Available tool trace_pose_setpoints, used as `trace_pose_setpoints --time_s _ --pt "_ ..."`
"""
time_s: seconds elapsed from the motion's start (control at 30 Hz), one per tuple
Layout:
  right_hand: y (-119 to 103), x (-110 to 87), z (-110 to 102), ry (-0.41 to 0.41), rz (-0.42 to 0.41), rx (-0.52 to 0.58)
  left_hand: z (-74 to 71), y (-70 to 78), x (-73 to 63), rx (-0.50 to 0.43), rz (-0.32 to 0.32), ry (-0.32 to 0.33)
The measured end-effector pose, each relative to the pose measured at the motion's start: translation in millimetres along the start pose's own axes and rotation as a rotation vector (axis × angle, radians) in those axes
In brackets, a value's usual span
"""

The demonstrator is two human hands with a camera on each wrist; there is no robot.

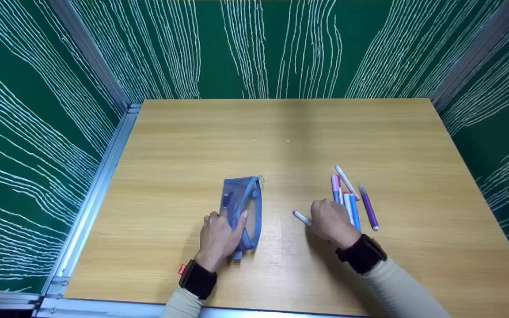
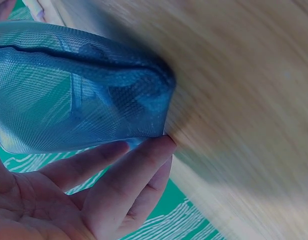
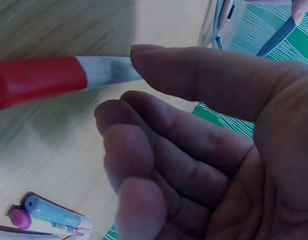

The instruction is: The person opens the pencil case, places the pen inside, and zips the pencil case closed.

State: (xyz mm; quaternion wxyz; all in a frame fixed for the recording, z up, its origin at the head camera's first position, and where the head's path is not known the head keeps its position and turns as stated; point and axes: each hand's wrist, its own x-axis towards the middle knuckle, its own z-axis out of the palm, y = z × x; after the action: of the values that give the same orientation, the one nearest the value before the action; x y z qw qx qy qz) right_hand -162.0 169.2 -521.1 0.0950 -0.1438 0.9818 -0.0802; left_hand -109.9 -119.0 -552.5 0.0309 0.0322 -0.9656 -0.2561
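Note:
A blue mesh zip pouch lies left of the table's middle, its zipper partly parted and some dark and blue items showing through the mesh. My left hand grips it, thumb at the zipper side and fingers along the other edge; in the left wrist view fingertips touch the mesh pouch. My right hand is curled over a white marker, whose dark end pokes out leftward. In the right wrist view the thumb lies against a red-capped marker; its far end is hidden behind the thumb.
Several markers lie loosely grouped beyond and right of my right hand, among them a purple marker, a white marker and a blue marker. Green panels with white lines border the wooden table, with metal rails at the left.

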Motion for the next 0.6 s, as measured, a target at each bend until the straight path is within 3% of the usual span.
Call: trace_pose_setpoints --time_s 0.6 --pt "0.8 0.5 6.4 -0.042 0.034 0.014 -0.8 0.4 0.1 -0.020 -0.011 -0.011"
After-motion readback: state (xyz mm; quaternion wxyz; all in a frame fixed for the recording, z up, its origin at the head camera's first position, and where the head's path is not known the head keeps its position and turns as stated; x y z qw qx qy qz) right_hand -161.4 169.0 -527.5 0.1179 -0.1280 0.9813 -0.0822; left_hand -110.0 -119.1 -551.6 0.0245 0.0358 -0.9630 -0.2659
